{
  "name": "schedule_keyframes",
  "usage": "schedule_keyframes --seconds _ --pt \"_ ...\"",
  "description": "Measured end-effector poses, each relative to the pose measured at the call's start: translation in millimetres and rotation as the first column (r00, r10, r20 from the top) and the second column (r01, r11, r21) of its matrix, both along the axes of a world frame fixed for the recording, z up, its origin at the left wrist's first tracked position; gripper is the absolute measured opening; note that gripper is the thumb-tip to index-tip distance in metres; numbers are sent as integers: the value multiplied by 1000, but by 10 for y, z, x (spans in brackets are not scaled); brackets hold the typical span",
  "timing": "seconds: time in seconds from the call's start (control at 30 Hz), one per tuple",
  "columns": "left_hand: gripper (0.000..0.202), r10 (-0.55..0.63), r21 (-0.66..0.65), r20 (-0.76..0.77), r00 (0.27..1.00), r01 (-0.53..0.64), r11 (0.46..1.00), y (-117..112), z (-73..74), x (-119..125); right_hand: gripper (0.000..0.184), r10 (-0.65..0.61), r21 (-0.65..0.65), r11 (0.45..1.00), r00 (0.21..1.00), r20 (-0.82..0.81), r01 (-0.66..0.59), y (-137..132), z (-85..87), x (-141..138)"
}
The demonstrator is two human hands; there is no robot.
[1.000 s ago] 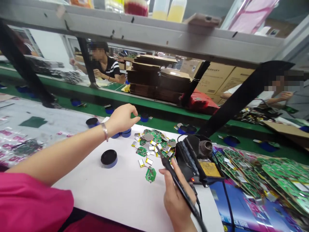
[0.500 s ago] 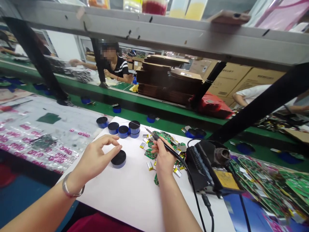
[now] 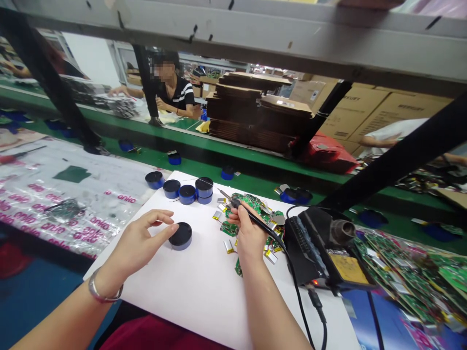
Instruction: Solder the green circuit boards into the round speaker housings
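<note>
My right hand (image 3: 251,236) is closed around a soldering iron (image 3: 260,222), its tip pointing up and left over the white board. My left hand (image 3: 140,245) is open, thumb and fingers apart, with the thumb tip at the edge of a round black-topped blue case (image 3: 181,235); whether it touches, I cannot tell. Several similar blue cases (image 3: 187,194) stand behind it, two of them stacked. Under and beyond my right hand lies a heap of green circuit boards (image 3: 251,201) with small silver-and-yellow battery cells (image 3: 228,246).
A soldering station (image 3: 310,248) with a yellow sponge (image 3: 348,268) stands at the right, its cables trailing forward. More circuit boards (image 3: 401,282) lie beyond it. A green conveyor (image 3: 204,160) carries scattered blue cases. Slanted black posts hold a shelf (image 3: 233,36) overhead. A co-worker (image 3: 175,92) sits across.
The view has tilted down slightly, so the shelf sits higher. My left fingers have shifted a little relative to the round case. The soldering iron stays in my right hand.
</note>
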State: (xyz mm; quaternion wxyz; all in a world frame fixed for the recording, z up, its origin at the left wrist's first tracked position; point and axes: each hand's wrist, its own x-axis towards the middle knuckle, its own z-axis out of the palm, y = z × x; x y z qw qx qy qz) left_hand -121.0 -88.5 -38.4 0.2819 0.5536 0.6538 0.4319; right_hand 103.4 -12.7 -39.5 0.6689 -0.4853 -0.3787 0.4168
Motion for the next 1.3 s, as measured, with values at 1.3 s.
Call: schedule_keyframes --seconds 1.3 --pt "49 -57 -175 42 998 63 983 -76 -57 6 38 40 42 998 999 -13 -40 31 -79 -8"
